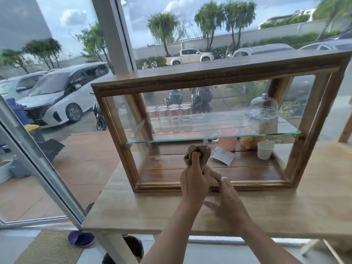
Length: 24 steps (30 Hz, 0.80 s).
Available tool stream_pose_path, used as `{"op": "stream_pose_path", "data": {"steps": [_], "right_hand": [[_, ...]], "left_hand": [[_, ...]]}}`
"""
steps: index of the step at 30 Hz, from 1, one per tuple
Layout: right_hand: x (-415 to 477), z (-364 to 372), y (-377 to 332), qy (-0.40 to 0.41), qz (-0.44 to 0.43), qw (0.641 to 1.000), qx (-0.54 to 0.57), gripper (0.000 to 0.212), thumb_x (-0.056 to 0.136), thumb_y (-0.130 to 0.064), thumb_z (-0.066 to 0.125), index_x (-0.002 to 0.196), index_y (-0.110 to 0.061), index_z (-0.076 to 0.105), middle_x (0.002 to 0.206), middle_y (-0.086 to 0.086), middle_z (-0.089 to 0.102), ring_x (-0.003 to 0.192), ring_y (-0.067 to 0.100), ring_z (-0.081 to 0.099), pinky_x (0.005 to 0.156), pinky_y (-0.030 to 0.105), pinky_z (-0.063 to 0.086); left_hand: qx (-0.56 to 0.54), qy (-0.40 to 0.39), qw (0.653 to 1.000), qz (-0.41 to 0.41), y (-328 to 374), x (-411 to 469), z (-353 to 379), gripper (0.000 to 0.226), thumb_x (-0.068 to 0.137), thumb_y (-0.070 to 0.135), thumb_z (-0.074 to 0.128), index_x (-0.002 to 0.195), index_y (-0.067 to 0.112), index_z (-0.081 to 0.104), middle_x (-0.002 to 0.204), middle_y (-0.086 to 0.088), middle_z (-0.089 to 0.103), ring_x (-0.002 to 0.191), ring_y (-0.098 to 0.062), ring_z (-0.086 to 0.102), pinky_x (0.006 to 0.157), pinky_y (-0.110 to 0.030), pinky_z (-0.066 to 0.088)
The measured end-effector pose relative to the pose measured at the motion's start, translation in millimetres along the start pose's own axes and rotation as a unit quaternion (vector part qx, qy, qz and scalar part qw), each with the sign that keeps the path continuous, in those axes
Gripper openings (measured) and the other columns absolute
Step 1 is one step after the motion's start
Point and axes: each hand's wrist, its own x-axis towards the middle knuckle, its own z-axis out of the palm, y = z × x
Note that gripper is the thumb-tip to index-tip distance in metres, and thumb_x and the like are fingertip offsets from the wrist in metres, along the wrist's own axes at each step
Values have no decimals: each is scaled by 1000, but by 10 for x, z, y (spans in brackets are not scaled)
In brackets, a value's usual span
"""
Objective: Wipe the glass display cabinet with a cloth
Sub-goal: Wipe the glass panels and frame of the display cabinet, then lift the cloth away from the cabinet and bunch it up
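A big window [190, 25] fills the far side of the view, looking onto parked cars, motorbikes and trees. Against it stands a pale wooden table [152, 210], and on the table, well back from the near edge, sits the cabinet [219, 73] — a dark wooden frame with glass sides and back. Whether the near face holds a pane or stands open cannot be told.

Inside, a glass shelf [209, 137] runs left to right at mid height. On its far left are glasses [169, 119] stacked two high in a tight block, probably to save room. On its right stands a large jar [262, 119] under a domed lid. On the wooden floor below sit a pink mug [227, 141] near the middle, a white paper cup [265, 149] to its right, and a paper slip [222, 155] lying flat just near of the mug.

The cloth [200, 161], tan and bunched into a twist, is held in front of the cabinet's lower middle, just near of its bottom rail. The left hand [193, 180] is closed around its upper part, fingers wrapped tight. The right hand [227, 202] grips the lower end, close beside the left. The two-handed hold suggests the person is wringing or gathering the cloth into a firm pad — wiping seems not yet under way, since no part of it is plainly pressed to glass.
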Motion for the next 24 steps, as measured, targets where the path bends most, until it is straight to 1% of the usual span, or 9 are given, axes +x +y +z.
{"op": "stream_pose_path", "data": {"steps": [2, 3, 7, 9, 11, 13, 16, 19, 24], "right_hand": [[19, -159, 60, 56, -15, 998, 1, 67, 72, -31, 84, 125, -13, 47, 118, 0, 52, 109, 19, 54, 89, 34, 50], [26, -283, 118, 79, -24, 997, -5, 67, 71, -28, 85, 125, -11, 48, 118, 2, 52, 109, 19, 53, 91, 33, 49], [100, -716, 362, 134, -81, 985, -66, 64, 70, -22, 85, 121, -7, 51, 118, 5, 48, 114, 23, 49, 104, 28, 38], [123, -922, 539, 171, -89, 974, -114, 64, 71, -23, 84, 124, -5, 52, 123, 7, 47, 118, 27, 48, 104, 35, 39], [136, -1084, 721, 194, -98, 959, -181, 71, 73, -23, 81, 135, -4, 50, 139, 11, 45, 131, 33, 42, 109, 45, 35], [143, -1192, 875, 183, -115, 950, -224, 84, 73, -23, 79, 146, -3, 40, 154, 14, 35, 144, 33, 29, 115, 51, 26], [141, -1251, 1007, 148, -129, 950, -243, 100, 71, -25, 81, 152, -6, 26, 162, 10, 18, 149, 29, 16, 120, 49, 15], [157, -1215, 1072, 135, -138, 952, -236, 104, 71, -25, 81, 154, -6, 21, 164, 10, 10, 150, 30, 11, 119, 52, 16], [173, -1157, 1110, 139, -144, 958, -204, 103, 71, -18, 79, 154, -6, 20, 164, 10, 10, 150, 30, 9, 117, 55, 20]], "left_hand": [[2, -6, 1000, 14, 35, -67, 39, 46, 83, 5, 66, 109, 25, 32, 76, -20, 67, 62, -45, 62, 48, -42, 45], [1, -4, 1000, 16, 91, -101, 59, 46, 83, 5, 66, 108, 24, 32, 74, -19, 66, 62, -44, 62, 47, -42, 46], [-6, 3, 1000, 15, 245, -189, 110, 44, 85, 3, 64, 109, 23, 33, 73, -18, 65, 63, -43, 61, 46, -44, 47], [-7, 6, 1000, 7, 349, -243, 130, 43, 84, 4, 64, 109, 24, 35, 73, -17, 65, 64, -42, 61, 47, -42, 47], [-1, 11, 1000, -8, 440, -319, 149, 38, 83, 8, 62, 106, 25, 37, 68, -12, 65, 61, -38, 60, 46, -35, 40], [-2, 18, 1000, -25, 518, -402, 172, 33, 81, 11, 58, 102, 27, 37, 63, -7, 62, 56, -34, 58, 47, -31, 33], [0, 19, 999, -40, 622, -537, 229, 29, 80, 16, 55, 99, 28, 37, 60, -3, 60, 54, -32, 58, 46, -33, 38], [2, 9, 999, -43, 671, -612, 299, 22, 81, 23, 50, 98, 30, 38, 61, 2, 59, 53, -26, 59, 47, -35, 45], [18, -14, 1000, -22, 687, -603, 411, 23, 83, 23, 53, 101, 28, 40, 62, 2, 60, 53, -24, 59, 47, -37, 48]]}}
